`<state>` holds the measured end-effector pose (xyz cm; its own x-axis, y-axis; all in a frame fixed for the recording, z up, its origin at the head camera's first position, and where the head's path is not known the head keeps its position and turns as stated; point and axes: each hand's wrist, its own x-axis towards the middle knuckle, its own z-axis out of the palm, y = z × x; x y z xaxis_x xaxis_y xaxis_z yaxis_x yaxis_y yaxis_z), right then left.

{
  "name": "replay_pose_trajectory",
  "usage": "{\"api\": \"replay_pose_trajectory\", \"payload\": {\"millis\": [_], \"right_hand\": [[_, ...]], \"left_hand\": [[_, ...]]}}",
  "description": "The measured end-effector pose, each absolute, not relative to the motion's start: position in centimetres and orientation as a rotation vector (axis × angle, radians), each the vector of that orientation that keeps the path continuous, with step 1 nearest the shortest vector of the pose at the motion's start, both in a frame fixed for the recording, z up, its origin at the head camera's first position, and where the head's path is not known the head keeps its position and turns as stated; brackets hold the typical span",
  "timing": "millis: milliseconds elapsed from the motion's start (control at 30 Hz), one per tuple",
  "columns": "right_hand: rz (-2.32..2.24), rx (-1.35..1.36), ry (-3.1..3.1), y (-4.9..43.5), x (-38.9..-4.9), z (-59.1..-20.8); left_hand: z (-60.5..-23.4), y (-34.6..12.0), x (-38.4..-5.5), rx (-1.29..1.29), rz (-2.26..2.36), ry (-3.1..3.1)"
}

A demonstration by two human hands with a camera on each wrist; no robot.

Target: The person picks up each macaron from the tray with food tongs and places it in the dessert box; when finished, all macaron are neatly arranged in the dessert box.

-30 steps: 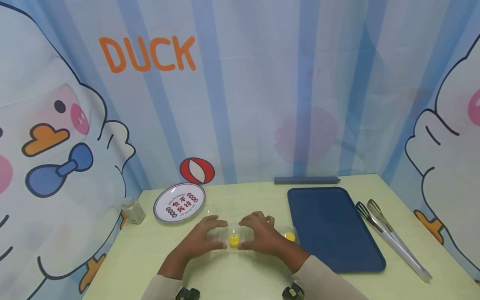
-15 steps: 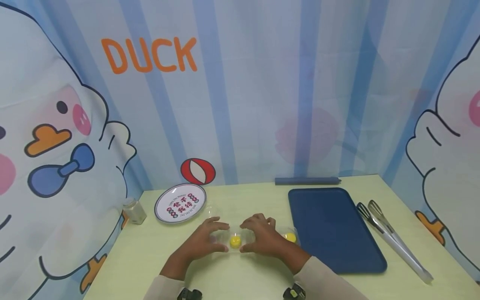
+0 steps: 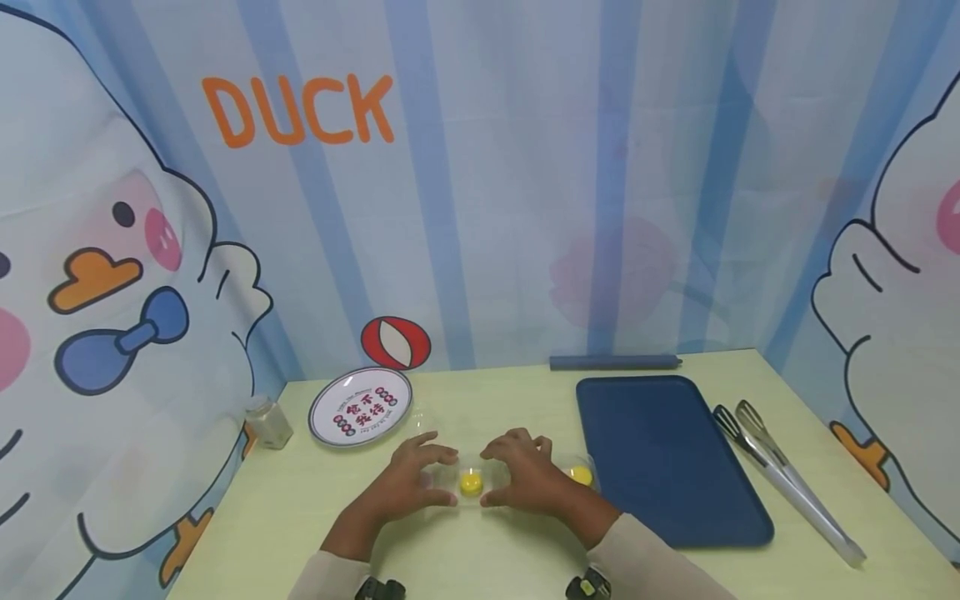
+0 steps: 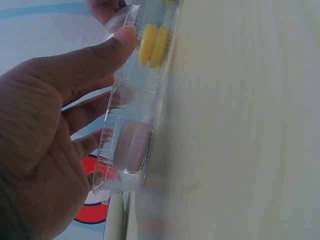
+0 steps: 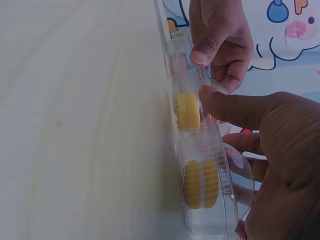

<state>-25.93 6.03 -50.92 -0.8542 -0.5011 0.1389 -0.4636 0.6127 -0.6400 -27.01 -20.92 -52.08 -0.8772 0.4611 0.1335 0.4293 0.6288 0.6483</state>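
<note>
A long clear plastic box (image 4: 132, 95) lies on the table, holding a few small round sandwich sweets. My left hand (image 3: 408, 477) grips its left part, thumb on the near edge and fingers on the far side. My right hand (image 3: 528, 471) holds it likewise further right, the two thumbs a short gap apart. Between them sits a smooth yellow macaron (image 3: 471, 483). A pale purplish macaron (image 4: 131, 146) stands in the left end. In the right end is a ridged yellow sandwich biscuit (image 5: 201, 184). Clear curved plastic (image 5: 241, 170) shows behind the box by my right fingers.
A white printed plate (image 3: 360, 407) and a small jar (image 3: 267, 422) stand at the back left. A dark blue tray (image 3: 671, 458) lies right of my hands, with metal tongs (image 3: 791, 483) beyond it. A dark blue bar (image 3: 615, 362) lies along the table's back edge.
The whole head view shifts very slightly in the first half second. Both hands keep their hold on the box, and nothing else visibly moves.
</note>
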Motion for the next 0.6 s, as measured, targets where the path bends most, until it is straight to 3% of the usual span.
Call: {"api": "replay_pose_trajectory", "payload": {"millis": [600], "right_hand": [[-1.038,-0.818,2.797,5.78,-25.69,-50.59]], "left_hand": [[-52.36,-20.96,-27.15,0.831,1.028,2.815]]}}
